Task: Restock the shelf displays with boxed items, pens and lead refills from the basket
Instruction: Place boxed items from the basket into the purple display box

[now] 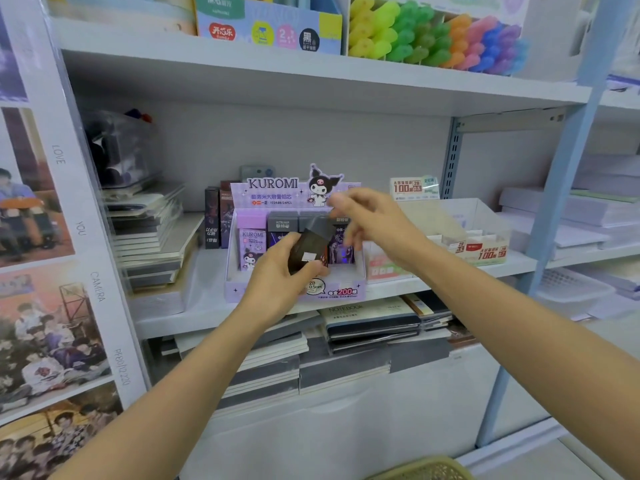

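Head view showed the left grip [277,273] clasping a dark box [307,249] by the Kuromi display [273,192], the right grip [372,225] released, just above that box.

Photo posters [41,271] at left, stacked notebooks [149,233] beside them — rainbow-coloured plastic pieces [433,39] above

Stationery shop: metal shelves [166,306] with a Kuromi lead-refill display box [277,192] and stacked notebooks [367,317].

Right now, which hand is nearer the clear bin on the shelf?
Right. The right hand hovers just left of the clear bin; the left hand, gripping a dark box, is farther left, before the Kuromi display.
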A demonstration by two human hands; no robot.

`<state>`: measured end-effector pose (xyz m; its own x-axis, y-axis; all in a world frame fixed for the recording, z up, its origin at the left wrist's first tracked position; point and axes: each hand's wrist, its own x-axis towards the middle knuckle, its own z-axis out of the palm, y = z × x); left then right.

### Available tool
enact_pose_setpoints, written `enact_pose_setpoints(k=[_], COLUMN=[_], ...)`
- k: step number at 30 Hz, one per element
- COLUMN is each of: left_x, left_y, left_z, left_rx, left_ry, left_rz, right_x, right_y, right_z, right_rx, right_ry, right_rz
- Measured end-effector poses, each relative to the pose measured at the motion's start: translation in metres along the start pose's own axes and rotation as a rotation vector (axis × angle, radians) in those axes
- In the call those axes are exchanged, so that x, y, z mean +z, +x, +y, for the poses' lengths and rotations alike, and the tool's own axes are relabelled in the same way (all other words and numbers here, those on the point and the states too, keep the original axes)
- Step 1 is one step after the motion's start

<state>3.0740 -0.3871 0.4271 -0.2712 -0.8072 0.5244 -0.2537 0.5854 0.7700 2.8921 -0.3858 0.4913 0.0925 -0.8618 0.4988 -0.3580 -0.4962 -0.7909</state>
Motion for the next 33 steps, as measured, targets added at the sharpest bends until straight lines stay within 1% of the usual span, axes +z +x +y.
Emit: enact_pose_setpoints(k=[1, 2, 3, 5, 7, 8, 10, 13, 16, 18, 19, 21, 23, 26, 30, 33], left_x=[0.004, 0.008, 0.010, 0.011, 0.010, 0.009, 0.010, 0.015, 0.021, 0.020, 0.018, 0.014, 0.012, 0.015, 0.017, 0.016], left_y=[0.000, 0.000, -0.001, -0.004, -0.006, -0.005, -0.004, -0.003, -0.004, -0.006, -0.007, -0.013, -0.019, -0.028, -0.029, -0.028], left_z=[0.002, 0.004, 0.005, 0.007, 0.012, 0.014, 0.018, 0.022, 0.020, 0.013, 0.009, 0.000, -0.011, -0.024, -0.029, -0.030], left_rx=[0.012, 0.016, 0.014, -0.008, -0.037, -0.030, 0.024, 0.072, 0.104, 0.110, 0.127, 0.222, 0.311, 0.334, 0.349, 0.355], left_ry=[0.028, 0.047, 0.053, 0.003, -0.109, -0.139, -0.088, 0.010, 0.180, 0.296, 0.370, 0.570, 0.738, 0.854, 0.878, 0.898], left_rz=[0.002, 0.000, -0.006, -0.053, -0.100, -0.096, -0.026, 0.084, 0.059, 0.026, 0.018, 0.009, -0.049, -0.120, -0.095, -0.092], right_x=[0.004, 0.007, 0.008, 0.004, -0.005, -0.009, -0.013, -0.013, -0.017, -0.029, -0.036, -0.048, -0.052, -0.038, -0.015, -0.015], right_y=[-0.006, -0.011, -0.013, -0.015, -0.013, -0.013, -0.014, -0.017, -0.018, -0.017, -0.016, -0.012, -0.008, -0.002, 0.003, 0.007], right_z=[-0.002, -0.004, -0.005, -0.006, -0.007, -0.008, -0.008, -0.008, -0.007, -0.007, -0.007, -0.005, -0.001, 0.006, 0.021, 0.029], right_rx=[0.060, 0.082, 0.080, 0.069, 0.074, 0.077, 0.081, 0.097, 0.162, 0.162, 0.137, 0.057, -0.024, -0.131, -0.213, -0.231], right_ry=[0.034, 0.027, 0.004, 0.000, 0.045, 0.082, 0.164, 0.243, 0.257, 0.178, 0.117, -0.015, -0.141, -0.330, -0.499, -0.594], right_rz=[-0.094, -0.150, -0.165, -0.117, -0.068, -0.067, -0.090, -0.057, -0.017, 0.041, 0.095, 0.225, 0.300, 0.275, 0.171, 0.119])
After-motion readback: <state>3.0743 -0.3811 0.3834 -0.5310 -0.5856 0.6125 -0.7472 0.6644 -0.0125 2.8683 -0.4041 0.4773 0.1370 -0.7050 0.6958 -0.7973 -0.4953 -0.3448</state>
